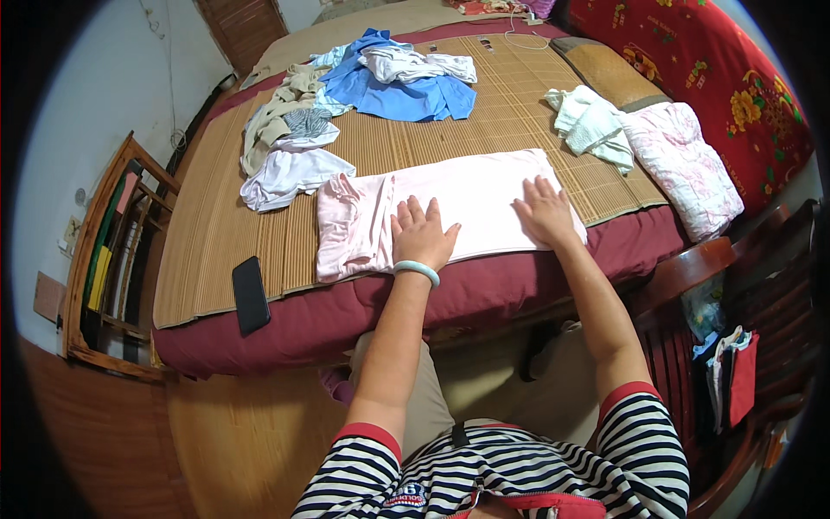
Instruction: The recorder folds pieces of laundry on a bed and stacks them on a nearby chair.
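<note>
A pale pink garment (488,186) lies folded into a long strip across the near edge of the bed. Its left end, bunched and gathered, is folded over on top. My left hand (424,233), with a pale bangle (417,273) at the wrist, rests flat on the cloth just right of that fold. Toward the strip's right end my right hand (545,212) also lies flat, fingers spread. Neither hand grips anything; both palms press against the fabric.
A bamboo mat (207,233) covers the bed over a dark red sheet (346,316). Rumpled clothes, including a blue shirt (393,95), lie beyond. A black phone (251,296) sits at the near left. A pale green cloth (592,128) and pink-white pillow (683,164) are right.
</note>
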{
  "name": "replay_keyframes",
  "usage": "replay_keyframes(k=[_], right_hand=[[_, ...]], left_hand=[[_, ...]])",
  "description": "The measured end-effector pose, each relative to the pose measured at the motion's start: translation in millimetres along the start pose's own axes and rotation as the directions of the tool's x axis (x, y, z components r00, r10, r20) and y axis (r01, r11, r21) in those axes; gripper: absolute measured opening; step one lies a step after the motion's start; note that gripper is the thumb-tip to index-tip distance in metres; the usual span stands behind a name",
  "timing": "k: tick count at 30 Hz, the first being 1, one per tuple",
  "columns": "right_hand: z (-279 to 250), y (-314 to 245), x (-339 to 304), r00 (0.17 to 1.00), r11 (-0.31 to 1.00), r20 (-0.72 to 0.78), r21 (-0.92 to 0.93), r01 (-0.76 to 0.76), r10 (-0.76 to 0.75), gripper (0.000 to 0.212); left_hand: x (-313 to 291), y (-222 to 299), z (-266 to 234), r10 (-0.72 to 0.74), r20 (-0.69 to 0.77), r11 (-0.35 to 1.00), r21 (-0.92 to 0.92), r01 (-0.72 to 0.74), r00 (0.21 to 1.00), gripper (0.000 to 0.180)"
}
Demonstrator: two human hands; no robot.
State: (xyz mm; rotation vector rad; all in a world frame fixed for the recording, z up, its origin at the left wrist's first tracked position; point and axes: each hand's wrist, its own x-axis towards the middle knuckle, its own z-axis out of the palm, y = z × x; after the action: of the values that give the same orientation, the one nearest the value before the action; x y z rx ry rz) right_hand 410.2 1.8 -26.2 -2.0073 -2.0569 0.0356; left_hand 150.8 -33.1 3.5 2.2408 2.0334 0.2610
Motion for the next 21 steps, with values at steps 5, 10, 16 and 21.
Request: replay_keyframes(k=[5, 10, 16, 21], right_hand=[[-3.4, -1.0, -1.3, 0.996, 0.997, -0.079, -0.053, -0.052, 0.047, 0.061], [11.3, -46.2, -2.5, 0.971, 0.945, -0.102, 0.226, 0.235, -0.217, 0.053], [-1.1, -58.6, -9.2, 0.906, 0.851, 0.088, 0.389, 0.352, -0.414, 0.056], [6.8, -16.5, -0.6, 0.990, 0.989, 0.001, 0.047, 0.141, -0.141, 0.066]], left_hand=[[-8.2, 14.5, 2.5, 0.114, 0.029, 0.993, 0.013, -0.114, 0.993, 0.071], [-9.8, 29.6, 4.0, 0.385, 0.127, 0.920, 0.020, -0.391, 0.914, 0.063], [-15.2, 33.4, -8.2, 0.438, 0.274, 0.898, -0.100, -0.428, 0.856, 0.056], [-11.3, 16.8, 10.1, 0.462, -0.033, 0.876, -0.139, -0.461, 0.887, 0.064]])
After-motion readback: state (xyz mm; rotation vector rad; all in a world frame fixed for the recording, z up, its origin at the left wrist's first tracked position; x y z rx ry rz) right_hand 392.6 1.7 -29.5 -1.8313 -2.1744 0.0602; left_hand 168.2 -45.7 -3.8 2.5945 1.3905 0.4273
